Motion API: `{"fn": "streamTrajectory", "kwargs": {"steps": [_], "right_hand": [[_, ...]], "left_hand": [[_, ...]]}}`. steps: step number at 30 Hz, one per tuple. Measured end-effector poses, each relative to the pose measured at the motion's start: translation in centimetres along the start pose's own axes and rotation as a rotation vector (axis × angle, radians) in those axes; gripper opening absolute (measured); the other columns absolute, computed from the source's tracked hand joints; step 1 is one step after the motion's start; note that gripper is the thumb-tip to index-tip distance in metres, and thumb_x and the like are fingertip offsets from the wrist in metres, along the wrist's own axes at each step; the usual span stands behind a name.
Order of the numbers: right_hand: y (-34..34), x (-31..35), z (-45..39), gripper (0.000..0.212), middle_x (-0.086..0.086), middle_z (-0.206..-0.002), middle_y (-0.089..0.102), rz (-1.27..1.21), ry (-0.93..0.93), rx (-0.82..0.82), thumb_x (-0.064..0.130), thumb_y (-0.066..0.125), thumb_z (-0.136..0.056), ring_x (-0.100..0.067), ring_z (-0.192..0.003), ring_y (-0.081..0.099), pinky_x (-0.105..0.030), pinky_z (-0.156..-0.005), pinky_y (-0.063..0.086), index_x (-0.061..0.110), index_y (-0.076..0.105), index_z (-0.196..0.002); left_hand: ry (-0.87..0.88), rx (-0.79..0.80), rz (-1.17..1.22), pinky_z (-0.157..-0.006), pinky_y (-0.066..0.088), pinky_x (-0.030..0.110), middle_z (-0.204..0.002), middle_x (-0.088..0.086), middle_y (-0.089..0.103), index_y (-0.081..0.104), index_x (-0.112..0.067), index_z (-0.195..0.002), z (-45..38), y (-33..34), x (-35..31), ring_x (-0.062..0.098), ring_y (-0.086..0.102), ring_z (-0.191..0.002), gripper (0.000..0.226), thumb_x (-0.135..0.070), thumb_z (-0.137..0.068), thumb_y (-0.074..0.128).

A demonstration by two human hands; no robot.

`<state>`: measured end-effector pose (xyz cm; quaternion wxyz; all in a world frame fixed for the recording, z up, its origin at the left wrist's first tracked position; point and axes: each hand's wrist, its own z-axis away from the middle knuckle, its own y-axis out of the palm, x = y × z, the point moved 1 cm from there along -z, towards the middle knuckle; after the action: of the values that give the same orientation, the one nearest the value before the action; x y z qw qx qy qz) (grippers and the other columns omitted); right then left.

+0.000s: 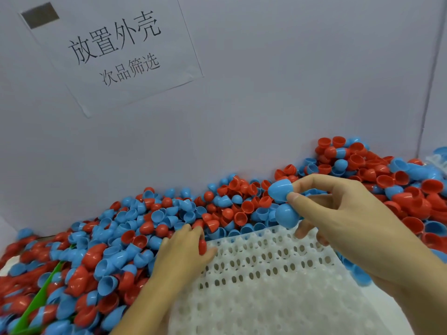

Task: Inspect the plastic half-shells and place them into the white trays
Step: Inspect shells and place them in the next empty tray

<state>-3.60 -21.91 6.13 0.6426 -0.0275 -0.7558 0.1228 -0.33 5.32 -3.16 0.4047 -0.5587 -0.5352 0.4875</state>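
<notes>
Step in hand: inspection and pick-up. The right hand (338,209) pinches a blue plastic half-shell (280,192) between thumb and forefinger and grips a second blue plastic half-shell (286,216), both above the 12 o'clock edge of the white perforated plastic tray (266,274). The left hand (183,252) curls round a red plastic half-shell (202,246) at the tray's 10 o'clock corner. Next move, as judged: seat each shell in a tray socket.

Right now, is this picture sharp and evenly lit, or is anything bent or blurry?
Head view: soft even light with faint shadows; small glossy highlights on the red shells; the white tray looks soft and slightly smeared toward the bottom; the wide lens tilts the paper sign and bows the wall seam at right.
</notes>
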Motion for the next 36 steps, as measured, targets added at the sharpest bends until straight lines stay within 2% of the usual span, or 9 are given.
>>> {"fn": "streamTrajectory", "kwargs": {"steps": [5, 8, 10, 15, 18, 24, 27, 31, 36], "right_hand": [[0.0, 0.1, 0.2, 0.013, 0.006, -0.069, 0.074, 0.015, -0.01, 0.0, 0.038, 0.062, -0.091, -0.02, -0.057, 0.06, -0.026, -0.051, 0.048, 0.049, 0.065, -0.084], [-0.2, 0.1, 0.3, 0.009, 0.007, -0.07, 0.074, 0.021, 0.008, -0.002, 0.035, 0.065, -0.091, -0.01, -0.055, 0.061, -0.023, -0.049, 0.047, 0.042, 0.068, -0.086], [-0.2, 0.0, 0.3, 0.006, 0.007, -0.067, 0.073, 0.025, 0.028, -0.007, 0.031, 0.068, -0.09, -0.001, -0.051, 0.059, -0.017, -0.047, 0.046, 0.035, 0.07, -0.087], [-0.1, 0.1, 0.4, 0.014, 0.006, -0.067, 0.072, 0.032, 0.036, 0.001, 0.027, 0.068, -0.09, -0.006, -0.05, 0.055, -0.029, -0.056, 0.047, 0.04, 0.072, -0.091], [-0.4, 0.3, 0.6, 0.016, 0.006, -0.074, 0.074, 0.032, 0.011, -0.027, 0.025, 0.066, -0.092, -0.011, -0.057, 0.06, -0.037, -0.064, 0.051, 0.039, 0.074, -0.094], [-0.6, 1.1, 0.9, 0.028, 0.005, -0.077, 0.076, 0.031, -0.034, -0.064, 0.026, 0.066, -0.091, -0.031, -0.075, 0.065, -0.053, -0.077, 0.058, 0.054, 0.069, -0.088], [-0.5, 0.8, 1.0, 0.018, 0.004, -0.078, 0.075, 0.016, -0.015, -0.057, 0.026, 0.067, -0.091, -0.024, -0.065, 0.064, -0.041, -0.063, 0.054, 0.043, 0.072, -0.092], [-0.6, 0.5, 0.6, 0.015, 0.009, -0.079, 0.075, 0.004, -0.015, -0.044, 0.028, 0.066, -0.091, -0.004, -0.061, 0.066, -0.031, -0.067, 0.05, 0.04, 0.07, -0.098], [-0.7, 0.1, 0.3, 0.014, 0.012, -0.078, 0.075, 0.004, -0.015, -0.055, 0.028, 0.065, -0.092, -0.001, -0.061, 0.066, -0.022, -0.06, 0.047, 0.039, 0.069, -0.1]], "left_hand": [[-0.043, -0.077, 0.13, -0.077, 0.051, 0.026, -0.085, -0.011, 0.057, 0.055, -0.024, -0.088, 0.5, -0.2, -0.4, 0.006, 0.055, -0.078, 0.017, -0.039, -0.097, 0.061], [-0.179, -0.232, 0.595, -0.067, 0.051, 0.016, -0.085, -0.006, 0.067, 0.062, -0.025, -0.091, 1.3, -1.8, -0.3, 0.006, 0.065, -0.077, 0.009, -0.031, -0.098, 0.06], [-0.353, -0.29, 1.03, -0.073, 0.059, 0.027, -0.088, -0.004, 0.072, 0.067, -0.024, -0.095, 2.5, -2.7, -0.7, 0.013, 0.072, -0.083, 0.014, -0.029, -0.1, 0.055], [-0.652, -0.121, 1.971, -0.053, 0.057, 0.035, -0.08, 0.008, 0.068, 0.071, -0.009, -0.092, 5.9, -2.9, -2.2, 0.023, 0.07, -0.065, 0.027, -0.028, -0.1, 0.053], [-0.702, -0.02, 2.144, -0.051, 0.054, 0.032, -0.08, 0.01, 0.067, 0.065, -0.009, -0.092, 5.5, -3.1, -2.0, 0.023, 0.067, -0.064, 0.026, -0.032, -0.098, 0.056], [-0.216, -0.193, 0.756, -0.049, 0.042, 0.018, -0.069, -0.006, 0.058, 0.062, -0.026, -0.091, -0.1, -1.7, -1.7, 0.003, 0.05, -0.055, 0.009, -0.032, -0.092, 0.069], [-0.046, -0.001, 0.209, -0.069, 0.047, 0.027, -0.103, -0.007, 0.056, 0.056, -0.03, -0.114, -2.8, 0.2, -1.9, 0.01, 0.058, -0.091, 0.037, -0.052, -0.086, 0.069], [-0.036, 0.117, -0.13, -0.083, 0.051, 0.036, -0.136, 0.003, 0.043, 0.045, -0.032, -0.139, -6.4, 0.8, -0.6, 0.025, 0.056, -0.115, 0.064, -0.063, -0.086, 0.063], [-0.053, 0.217, -0.462, -0.075, 0.043, 0.035, -0.132, 0.011, 0.05, 0.044, -0.023, -0.135, -8.3, 1.1, -1.7, 0.026, 0.055, -0.116, 0.074, -0.069, -0.079, 0.061]]}}
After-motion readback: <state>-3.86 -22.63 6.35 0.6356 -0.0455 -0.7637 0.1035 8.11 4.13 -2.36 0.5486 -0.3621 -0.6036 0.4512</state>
